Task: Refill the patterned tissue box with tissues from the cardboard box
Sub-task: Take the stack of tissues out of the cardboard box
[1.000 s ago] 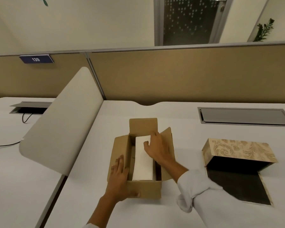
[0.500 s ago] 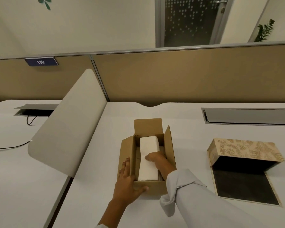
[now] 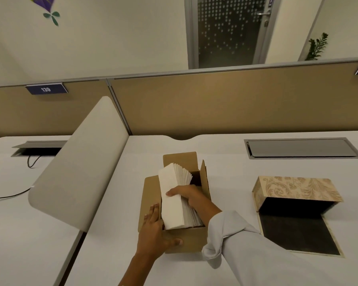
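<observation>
An open brown cardboard box (image 3: pixel 194 239) sits on the white desk in front of me. My right hand (image 3: pixel 187 195) grips a thick stack of white tissues (image 3: pixel 172 203), which stands tilted and half raised out of the box. My left hand (image 3: pixel 155 232) presses on the box's near left corner and wall, thumb across the front. To the right stands the patterned tissue box (image 3: pixel 298 188), beige with ornate swirls, opened up with its dark inside showing and its bottom flap (image 3: pixel 296 234) lying flat on the desk.
A curved white divider panel (image 3: pixel 79 168) rises left of the cardboard box. A grey cable hatch (image 3: pixel 300 148) lies at the back right of the desk, and another with a black cable (image 3: pixel 32 162) on the neighbouring desk. A tan partition wall (image 3: pixel 215 104) closes the back.
My right hand has closed around the tissue stack and lifted it, so it now tilts up out of the cardboard box. My left hand stays on the box.
</observation>
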Demonstrator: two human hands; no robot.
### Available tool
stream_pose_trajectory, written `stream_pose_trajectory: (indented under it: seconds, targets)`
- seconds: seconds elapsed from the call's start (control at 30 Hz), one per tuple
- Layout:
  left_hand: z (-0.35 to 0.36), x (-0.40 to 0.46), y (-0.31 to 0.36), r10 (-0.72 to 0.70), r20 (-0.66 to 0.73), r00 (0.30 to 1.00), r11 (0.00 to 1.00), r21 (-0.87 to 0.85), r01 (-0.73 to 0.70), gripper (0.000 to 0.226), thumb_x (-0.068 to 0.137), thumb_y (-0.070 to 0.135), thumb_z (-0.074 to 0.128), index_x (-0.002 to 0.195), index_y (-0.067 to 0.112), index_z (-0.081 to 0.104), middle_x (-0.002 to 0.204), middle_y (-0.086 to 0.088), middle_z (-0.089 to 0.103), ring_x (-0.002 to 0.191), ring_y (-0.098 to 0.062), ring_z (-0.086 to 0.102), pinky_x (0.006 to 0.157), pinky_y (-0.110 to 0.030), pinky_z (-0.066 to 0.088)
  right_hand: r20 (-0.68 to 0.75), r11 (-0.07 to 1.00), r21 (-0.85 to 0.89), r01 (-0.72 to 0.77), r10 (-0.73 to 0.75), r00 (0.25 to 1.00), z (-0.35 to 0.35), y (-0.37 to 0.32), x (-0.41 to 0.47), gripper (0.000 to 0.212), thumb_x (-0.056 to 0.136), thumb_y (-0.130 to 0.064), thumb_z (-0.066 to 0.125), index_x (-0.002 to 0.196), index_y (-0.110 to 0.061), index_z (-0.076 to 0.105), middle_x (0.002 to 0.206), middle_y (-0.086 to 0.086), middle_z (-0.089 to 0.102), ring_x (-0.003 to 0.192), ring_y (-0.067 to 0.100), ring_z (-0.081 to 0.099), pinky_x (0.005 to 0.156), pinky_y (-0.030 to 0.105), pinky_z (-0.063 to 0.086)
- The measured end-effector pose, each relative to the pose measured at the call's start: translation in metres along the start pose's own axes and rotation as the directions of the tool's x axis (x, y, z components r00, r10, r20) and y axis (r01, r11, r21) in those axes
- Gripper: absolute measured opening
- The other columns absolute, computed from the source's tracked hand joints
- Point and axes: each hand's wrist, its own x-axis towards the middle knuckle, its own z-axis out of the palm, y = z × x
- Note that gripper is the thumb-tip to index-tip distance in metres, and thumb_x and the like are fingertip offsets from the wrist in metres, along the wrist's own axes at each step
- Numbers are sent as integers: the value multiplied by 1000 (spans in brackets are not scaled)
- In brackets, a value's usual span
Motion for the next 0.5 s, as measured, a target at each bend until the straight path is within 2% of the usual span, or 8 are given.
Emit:
stream_pose_trajectory:
  seconds: [0.07,0.17,0.27,0.3,0.33,0.4,0.47,0.5]
  targets:
    - [-3,-1,2,3,11,1000,999,-33,-3,125,58,78,70,153,15,19,165,-3,4,152,-22,1,124,-45,10,6,999,-10,31,-31,1000,-8,1,-5,78,68,-27,90,131,-9,48,118,7,59,104,26,56,87,38,48]
    - [-14,-5,2,-40,81,996,981,-185,54,145,44,86,70,154,18,5,165,0,2,151,-20,0,122,-47,17,36,995,-9,104,-103,994,-20,-3,-14,80,62,-27,93,128,-7,53,125,10,64,111,28,61,86,39,49]
    - [-43,-6,6,-67,192,979,927,-351,133,155,31,86,74,152,26,-1,164,0,4,149,-26,12,118,-48,26,157,982,-19,186,-181,971,-37,-15,-30,56,65,-33,89,109,-17,60,112,6,69,96,23,65,83,39,52]
    - [-57,-6,10,-83,205,975,869,-464,172,156,28,85,75,152,26,2,163,-3,10,147,-28,20,115,-49,30,233,980,-12,201,-193,953,-44,-21,-37,50,67,-35,87,105,-20,59,107,5,69,93,21,66,80,37,53]
    - [-72,-4,15,-103,210,972,768,-604,212,155,25,85,75,152,27,7,162,-6,18,144,-30,28,112,-50,34,319,979,-5,204,-192,928,-53,-27,-45,48,68,-37,84,104,-22,58,104,4,69,93,21,66,78,37,54]
    - [-96,1,29,-132,248,960,432,-857,281,141,27,84,77,144,26,25,151,-13,41,131,-34,47,102,-52,45,473,984,14,179,-164,866,-71,-39,-60,49,69,-38,79,110,-24,56,104,6,68,97,22,67,79,37,58]
    - [-112,6,49,-27,350,936,5,-937,351,119,43,78,77,137,17,37,136,-21,56,117,-41,59,88,-55,55,573,990,19,140,-126,810,-92,-48,-70,53,73,-37,76,120,-22,56,108,8,68,101,25,66,82,39,59]
    - [-116,7,61,51,394,918,-146,-906,397,110,52,76,73,137,15,39,135,-24,57,117,-45,59,87,-58,56,609,992,1,123,-98,787,-102,-50,-75,55,74,-35,76,124,-21,56,110,9,69,103,26,66,85,40,58]
